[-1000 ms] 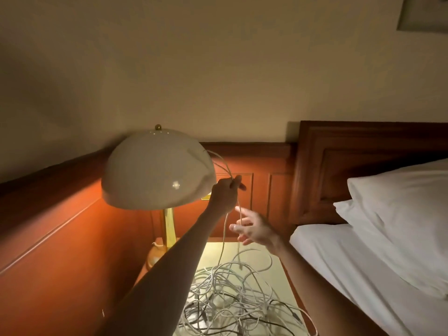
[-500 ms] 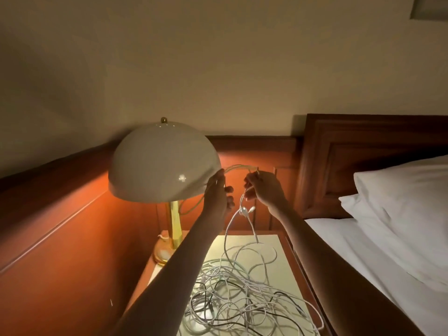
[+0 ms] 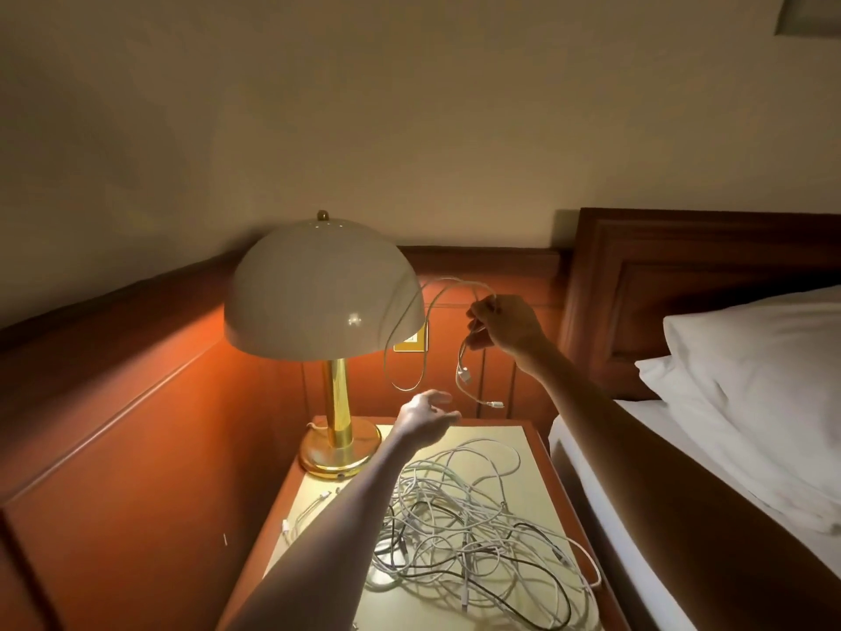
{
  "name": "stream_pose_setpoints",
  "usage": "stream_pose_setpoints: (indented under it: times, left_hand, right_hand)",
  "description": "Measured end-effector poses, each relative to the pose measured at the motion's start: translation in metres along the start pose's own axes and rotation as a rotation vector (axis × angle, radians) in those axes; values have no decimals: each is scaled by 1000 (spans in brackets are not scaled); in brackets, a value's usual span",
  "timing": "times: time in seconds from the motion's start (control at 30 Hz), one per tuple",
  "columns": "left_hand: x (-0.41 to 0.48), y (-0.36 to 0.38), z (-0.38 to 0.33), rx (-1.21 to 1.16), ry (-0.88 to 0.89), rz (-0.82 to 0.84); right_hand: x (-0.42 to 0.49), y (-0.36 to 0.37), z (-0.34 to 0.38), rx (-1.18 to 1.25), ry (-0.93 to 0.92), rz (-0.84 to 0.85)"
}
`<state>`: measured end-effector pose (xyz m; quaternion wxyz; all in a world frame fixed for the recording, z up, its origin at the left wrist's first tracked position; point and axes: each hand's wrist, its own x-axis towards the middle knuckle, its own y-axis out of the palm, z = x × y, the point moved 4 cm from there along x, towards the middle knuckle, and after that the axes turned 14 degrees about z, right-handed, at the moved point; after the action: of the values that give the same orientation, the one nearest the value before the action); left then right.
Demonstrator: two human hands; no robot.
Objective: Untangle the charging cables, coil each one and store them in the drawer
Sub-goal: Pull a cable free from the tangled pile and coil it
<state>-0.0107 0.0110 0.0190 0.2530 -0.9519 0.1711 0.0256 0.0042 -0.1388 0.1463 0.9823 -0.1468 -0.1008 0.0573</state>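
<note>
Head view, from the left: the domed lamp (image 3: 323, 289) stands lit at the back left corner of the surface (image 3: 539, 453). Just right of its brass stem, your left hand (image 3: 428, 414) hangs low over the surface with its fingers loose, holding nothing. Half a second ago it was up beside the shade on the cable, so it has let go and dropped. Below and in front of it, the tangle of cables (image 3: 478, 526) (mostly white, with a few dark strands threaded through) sprawls across the surface, unsorted.

Higher up, the white cable (image 3: 395, 357) hangs in a long loop across the rim of the shade, and its plug ends dangle well clear of the pile. Your right hand (image 3: 505, 325) alone now carries it, fingers curled round the gathered strands at the top of the loop. At the far right lie the bed and its pillow (image 3: 751, 380).

By the look of it, this one cable is out of the knot and you are passing from untangling to coiling. Your freed left hand sits right under the hanging loop, well placed to catch it and wind it up. No drawer is in view, and the pile suggests most of the task lies ahead.
</note>
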Motion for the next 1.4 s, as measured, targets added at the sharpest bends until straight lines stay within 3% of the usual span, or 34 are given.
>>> stream_pose_setpoints:
  times: [0.1,0.23,0.37,0.43,0.53,0.6,0.7,0.77,0.83,0.97,1.07,1.2,1.27,1.33,1.4]
  left_hand:
    - [-10,-3,-14,-223,144,36]
    - [-34,-2,-37,-212,250,61]
    - [-60,-14,-44,-216,232,-150]
    - [-80,-18,-44,-125,286,-260]
    - [-120,-20,-46,234,312,-424]
    - [-145,-24,-49,436,269,-497]
    - [-177,-43,-53,655,272,-538]
    - [-195,-59,-59,638,397,-453]
    - [-208,-68,-67,501,459,-211]
    - [-236,-66,-79,182,352,253]
    - [-247,-61,-80,66,328,383]
    - [-253,-48,-73,-309,320,448]
    - [-253,-44,-68,-399,328,432]
    - [-256,-44,-70,-487,354,395]
    - [-258,-46,-74,-577,387,372]
  right_hand:
    - [-10,-3,1,164,60,10]
    - [-30,-4,8,427,141,19]
    - [-59,-1,19,517,158,29]
    - [-74,3,20,557,169,50]
    - [-97,11,22,588,181,58]
    - [-118,14,28,528,197,50]
    - [-153,11,40,-33,297,108]
    - [-171,11,51,-362,325,134]
    - [-182,12,62,-422,272,109]
    - [-200,22,82,-80,142,70]
    - [-207,40,91,254,77,119]
    - [-214,56,93,290,47,155]
    - [-215,50,89,84,90,162]
    - [-214,38,86,-344,115,144]
    - [-216,28,90,-699,-27,-5]
